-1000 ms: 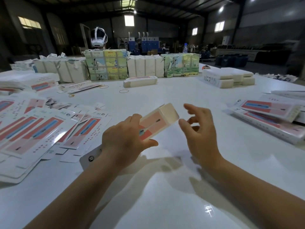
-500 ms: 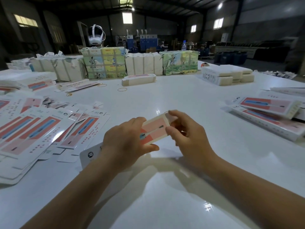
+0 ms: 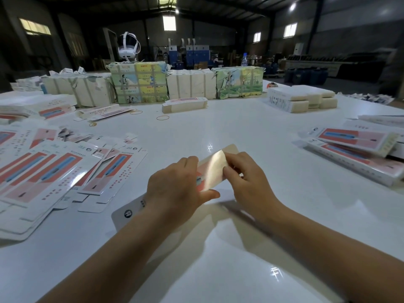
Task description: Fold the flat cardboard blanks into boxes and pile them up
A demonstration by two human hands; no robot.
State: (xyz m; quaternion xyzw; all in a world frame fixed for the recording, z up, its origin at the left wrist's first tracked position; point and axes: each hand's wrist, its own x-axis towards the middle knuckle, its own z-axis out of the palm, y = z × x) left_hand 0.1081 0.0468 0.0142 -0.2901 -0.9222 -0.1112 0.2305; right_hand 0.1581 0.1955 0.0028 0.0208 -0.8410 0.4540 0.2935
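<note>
Left hand (image 3: 175, 189) curls around the box (image 3: 213, 169); right hand (image 3: 247, 182) pinches its flap at 1 o'clock.

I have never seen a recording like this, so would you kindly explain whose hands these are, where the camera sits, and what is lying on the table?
There is no machine here: a person works with two bare hands, and the single camera is worn on their head, looking forward and down.

The left hand and the right hand both hold one pink and white cardboard box just above the white table. The left grip wraps its near part, while the right fingers pinch its far end, apparently closing a flap.

To the left lie the flat blanks, fanned out and overlapping. To the right is a pile of folded boxes. Farther back stand wrapped bundles, another white stack, and loose rubber bands.
</note>
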